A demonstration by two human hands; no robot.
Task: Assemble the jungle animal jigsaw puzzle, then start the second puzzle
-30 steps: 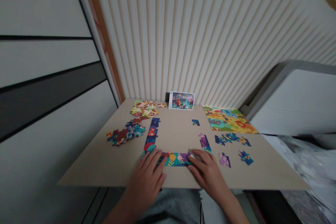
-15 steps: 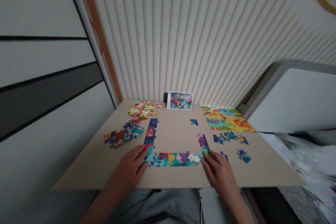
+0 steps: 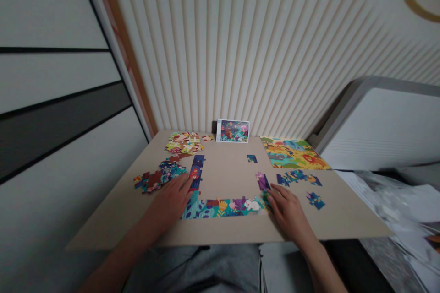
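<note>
A U-shaped puzzle border lies on the table, made of a left column, a bottom row and a short right column. My left hand lies flat with fingers extended against the left column, covering part of its outer edge. At the lower right corner my right hand rests with its fingers apart, fingertips on the right column. A lone dark blue piece lies above that column. The picture card stands upright at the back, showing a dark, colourful scene.
Mixed dark pieces and light red-green pieces are heaped at the left. A yellow assembled puzzle lies at the back right. Blue pieces and a small cluster lie to its front. Plastic wrapping sits beyond the table's right edge.
My left hand has moved up along the left column. My right hand has shifted slightly up beside the right column. The camera view has shifted a little.
</note>
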